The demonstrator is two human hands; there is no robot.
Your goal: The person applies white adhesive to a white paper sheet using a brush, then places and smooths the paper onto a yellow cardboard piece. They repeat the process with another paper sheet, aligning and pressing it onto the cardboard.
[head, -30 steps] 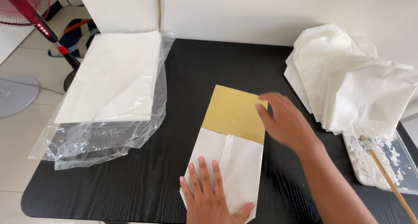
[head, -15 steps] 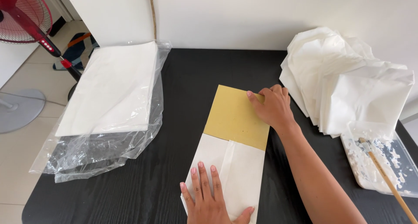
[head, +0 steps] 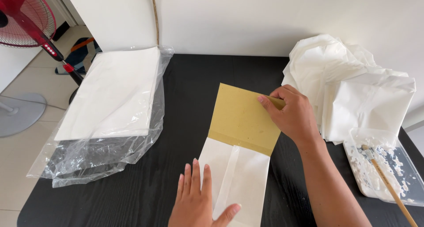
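A white paper bag (head: 238,178) lies flat on the black table (head: 194,85), with a tan cardboard sheet (head: 243,119) sticking out of its far end. My left hand (head: 198,200) presses flat on the near part of the bag, fingers spread. My right hand (head: 289,114) pinches the cardboard's far right corner between thumb and fingers.
A stack of white paper sheets (head: 112,92) sits in an open clear plastic wrapper (head: 97,156) at the left. A heap of white paper bags (head: 353,94) lies at the right. Near it, a clear tray with white paste (head: 382,167) holds a wooden stick (head: 391,185). A red fan (head: 26,19) stands off the table's left.
My right hand slid from the cardboard's right edge up to its far right corner and took hold of it. The left hand stays flat on the bag.
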